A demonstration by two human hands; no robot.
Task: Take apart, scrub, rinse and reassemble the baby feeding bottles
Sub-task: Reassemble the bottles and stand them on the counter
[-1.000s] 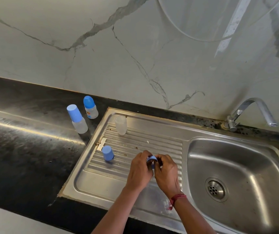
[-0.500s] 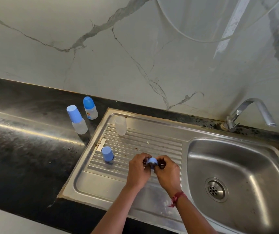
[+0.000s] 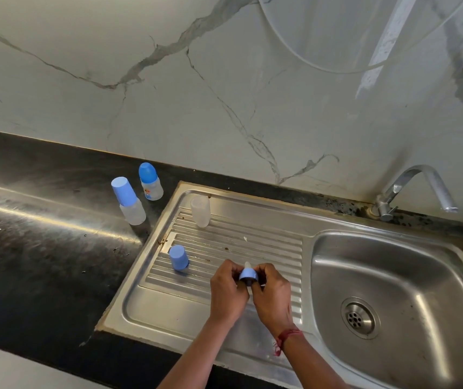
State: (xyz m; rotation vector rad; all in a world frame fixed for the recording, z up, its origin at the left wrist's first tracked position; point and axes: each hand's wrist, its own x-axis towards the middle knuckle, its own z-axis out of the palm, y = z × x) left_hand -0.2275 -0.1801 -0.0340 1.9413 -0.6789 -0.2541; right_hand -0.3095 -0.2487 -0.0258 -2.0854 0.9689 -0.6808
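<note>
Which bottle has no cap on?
The clear bottle at the far edge of the drainboard; the flat-capped bottle and dome-capped bottle on the counter both wear blue caps.

Far side first: a white marble-look wall (image 3: 224,94), grey veins forking across it. Below it the black stone desk (image 3: 42,262) runs off to the left, a bright streak of light gleaming along its top. Set into the desk on the right is a steel sink (image 3: 151,313), with a ribbed drainboard (image 3: 267,248) left, a basin (image 3: 421,276) right, and a round drain (image 3: 360,318) at its bottom. A chrome tap (image 3: 397,185) arches over the basin's far edge.
</note>
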